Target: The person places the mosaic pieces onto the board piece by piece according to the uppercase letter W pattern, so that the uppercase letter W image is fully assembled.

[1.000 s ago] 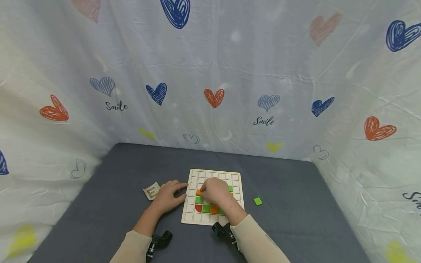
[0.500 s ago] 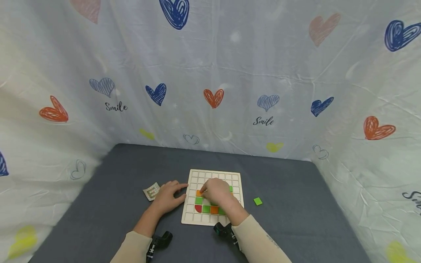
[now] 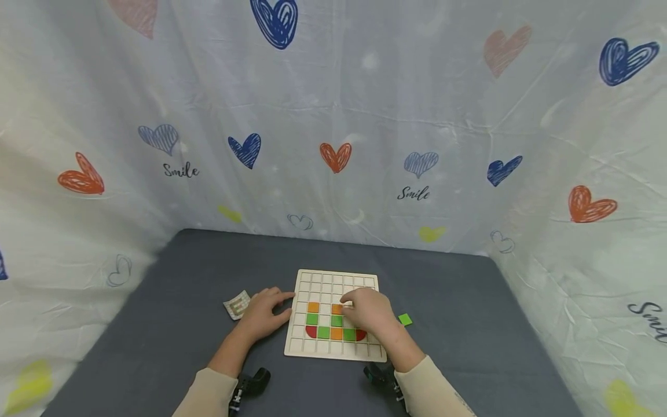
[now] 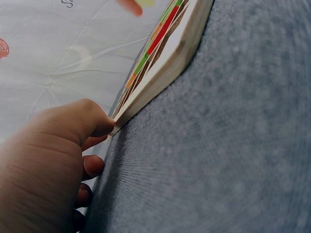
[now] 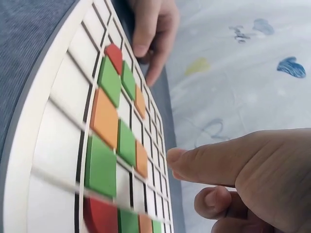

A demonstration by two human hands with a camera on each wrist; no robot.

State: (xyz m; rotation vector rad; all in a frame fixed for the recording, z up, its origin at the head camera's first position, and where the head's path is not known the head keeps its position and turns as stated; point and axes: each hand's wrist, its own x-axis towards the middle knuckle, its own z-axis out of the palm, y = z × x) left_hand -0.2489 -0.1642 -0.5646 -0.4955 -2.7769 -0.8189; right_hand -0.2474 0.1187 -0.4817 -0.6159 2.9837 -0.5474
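Observation:
A pale wooden grid board [image 3: 339, 350] lies on the table, bearing square orange and green tiles and rounded red ones. My left hand [image 3: 264, 313] rests at the board's left edge, thumb and index finger touching it at separate spots. In the left wrist view its thumb [image 4: 95, 121] meets the board's side. Over the right part of the board hovers my right hand [image 3: 371, 311], its fingertips near the middle orange tile [image 3: 337, 309]. The right wrist view shows no tile between thumb and fingers. This hand covers some right-hand cells in the head view.
One loose green tile [image 3: 405, 319] lies on the table right of the board, beside my right hand. A small printed grid card [image 3: 237, 305] sits left of my left hand. Dark cloth [image 3: 208, 260] covers the table, and a heart-patterned curtain [image 3: 292, 191] encloses it.
My right hand has moved right, away from the left orange tile, uncovering the middle orange and green tiles. My left hand keeps its place at the board's edge.

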